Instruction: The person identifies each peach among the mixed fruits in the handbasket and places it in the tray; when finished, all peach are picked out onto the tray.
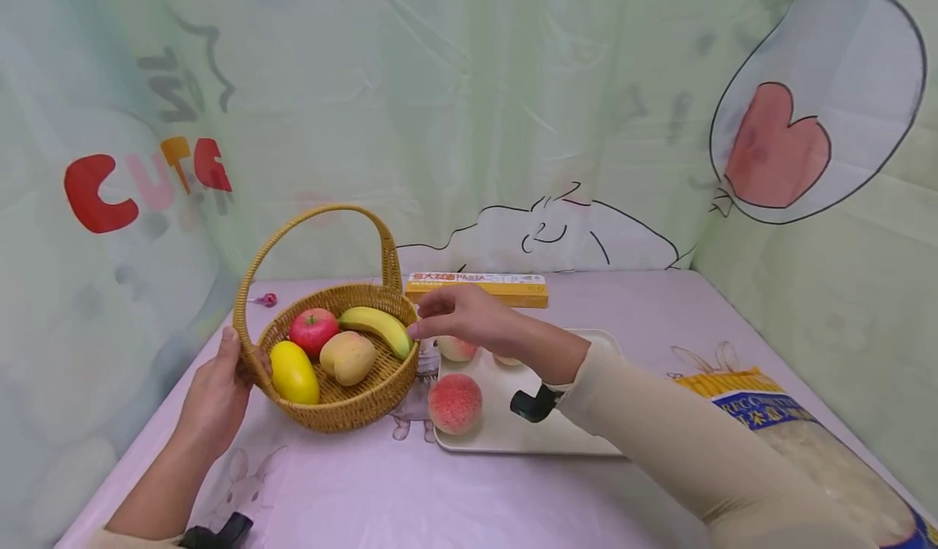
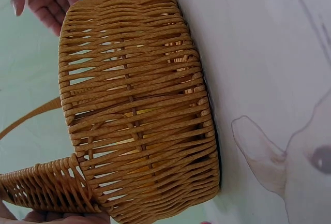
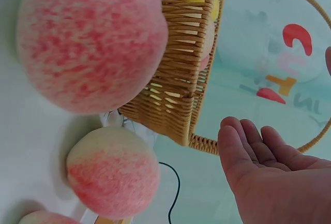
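A wicker basket (image 1: 330, 410) with a tall arched handle (image 1: 304, 215) stands on the left side of the table. My left hand (image 1: 216, 390) grips it where the handle meets the rim. In the basket lie a red apple (image 1: 313, 331), a banana (image 1: 377, 327), a yellow mango (image 1: 295, 372) and a tan, potato-like fruit (image 1: 348, 358). At the right rim, close to the banana's tip, is my right hand (image 1: 476, 318), fingers relaxed and holding nothing. In the right wrist view its palm (image 3: 284, 193) shows bare beside the handle.
Right of the basket, a cream tray (image 1: 528, 443) carries several peaches, one a fuzzy red peach (image 1: 455, 404) at its left edge. Behind lies a yellow pasta box (image 1: 513, 292). A bag of noodles (image 1: 813, 459) lies at the right, and a small pink thing (image 1: 268, 299) behind the basket.
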Demonstrator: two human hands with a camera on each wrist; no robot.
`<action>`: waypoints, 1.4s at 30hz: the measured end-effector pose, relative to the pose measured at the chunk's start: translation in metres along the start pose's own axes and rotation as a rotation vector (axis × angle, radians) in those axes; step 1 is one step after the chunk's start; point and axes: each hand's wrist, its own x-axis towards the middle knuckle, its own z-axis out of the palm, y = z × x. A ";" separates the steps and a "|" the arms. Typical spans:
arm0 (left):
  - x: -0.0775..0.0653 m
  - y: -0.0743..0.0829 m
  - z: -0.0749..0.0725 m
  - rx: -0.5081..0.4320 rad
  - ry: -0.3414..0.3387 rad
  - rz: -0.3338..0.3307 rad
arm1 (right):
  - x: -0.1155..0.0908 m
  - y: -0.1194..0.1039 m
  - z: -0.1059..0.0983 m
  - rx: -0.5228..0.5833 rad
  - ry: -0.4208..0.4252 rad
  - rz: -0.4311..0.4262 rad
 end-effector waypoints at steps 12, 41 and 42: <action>0.004 0.001 0.007 0.038 0.000 -0.045 | 0.026 -0.010 0.008 -0.063 -0.072 0.018; 0.001 -0.002 -0.007 0.005 -0.004 -0.065 | 0.115 -0.031 0.060 -0.202 -0.172 0.193; 0.001 -0.001 -0.006 0.002 -0.005 -0.075 | 0.116 -0.031 0.061 -0.205 -0.177 0.199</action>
